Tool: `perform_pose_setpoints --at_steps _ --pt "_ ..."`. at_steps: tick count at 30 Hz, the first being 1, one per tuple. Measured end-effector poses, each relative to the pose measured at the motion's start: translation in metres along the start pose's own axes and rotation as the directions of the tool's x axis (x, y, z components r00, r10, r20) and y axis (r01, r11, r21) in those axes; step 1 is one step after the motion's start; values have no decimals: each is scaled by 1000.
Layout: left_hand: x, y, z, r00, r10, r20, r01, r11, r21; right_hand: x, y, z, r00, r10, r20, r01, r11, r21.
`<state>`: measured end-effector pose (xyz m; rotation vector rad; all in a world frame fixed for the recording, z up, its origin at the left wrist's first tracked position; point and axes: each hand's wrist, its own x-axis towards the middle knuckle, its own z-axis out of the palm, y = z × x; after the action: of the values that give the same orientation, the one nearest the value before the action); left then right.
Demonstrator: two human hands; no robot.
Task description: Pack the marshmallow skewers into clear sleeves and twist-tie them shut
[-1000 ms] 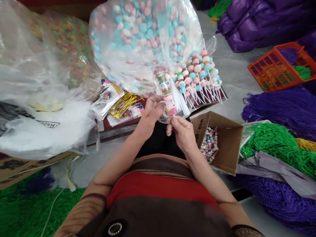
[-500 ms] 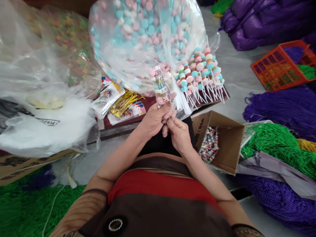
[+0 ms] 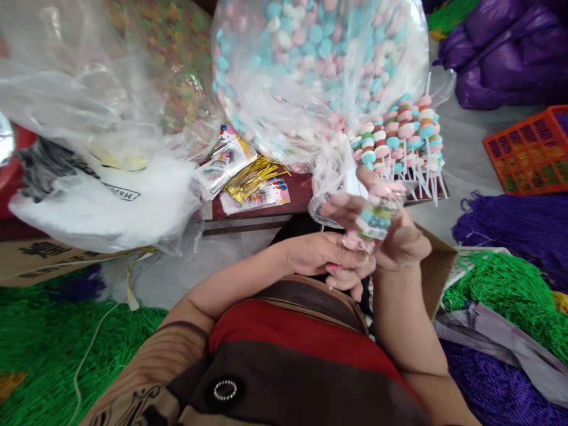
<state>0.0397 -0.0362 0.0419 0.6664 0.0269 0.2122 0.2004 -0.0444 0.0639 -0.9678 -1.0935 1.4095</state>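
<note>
A bagged marshmallow skewer (image 3: 377,216) in clear printed wrapping is tilted up to the right in front of my body, slightly blurred. My left hand (image 3: 331,254) is closed around its lower end. Behind the wrapped sweets, my right hand (image 3: 402,242) has its fingers spread to the left and up, its palm facing the package; whether it touches the wrapping I cannot tell. Just beyond my hands, several unwrapped marshmallow skewers (image 3: 406,133) lie in a pile with white sticks towards me. A clear plastic bag (image 3: 326,183) rests left of them.
A large bag of pink, blue and white marshmallows (image 3: 310,65) stands at the back, beside a bag of green and orange sweets (image 3: 184,65). Gold twist ties (image 3: 252,177) lie on printed packets (image 3: 226,163). A cardboard box (image 3: 437,266) is partly hidden behind my right forearm. An orange basket (image 3: 528,154) is farther right.
Both hands and the wrapped skewer have moved right relative to the table. The skewer has tipped from upright to a rightward slant. My right hand's fingers have spread behind it. The view has shifted left.
</note>
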Motion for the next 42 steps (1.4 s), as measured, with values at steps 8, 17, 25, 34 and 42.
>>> perform_pose_setpoints --at_steps 8,17,25,34,42 --pt "-20 10 -24 604 554 -573 4 717 697 13 22 40 924 -211 -318 195 977 -82" --pt "-32 7 -24 905 278 -322 -227 956 187 26 3 29 999 -45 -2 44 987 -156" --pt "-64 23 -48 381 763 -523 37 552 833 65 39 51 992 -103 -68 83 965 -250" --pt "-94 40 -66 201 616 -762 -533 722 442 128 80 49 980 -25 199 200 211 -957" --pt "-95 49 -58 183 483 -856 -559 768 314 141 66 73 903 286 321 388 -219 -895"
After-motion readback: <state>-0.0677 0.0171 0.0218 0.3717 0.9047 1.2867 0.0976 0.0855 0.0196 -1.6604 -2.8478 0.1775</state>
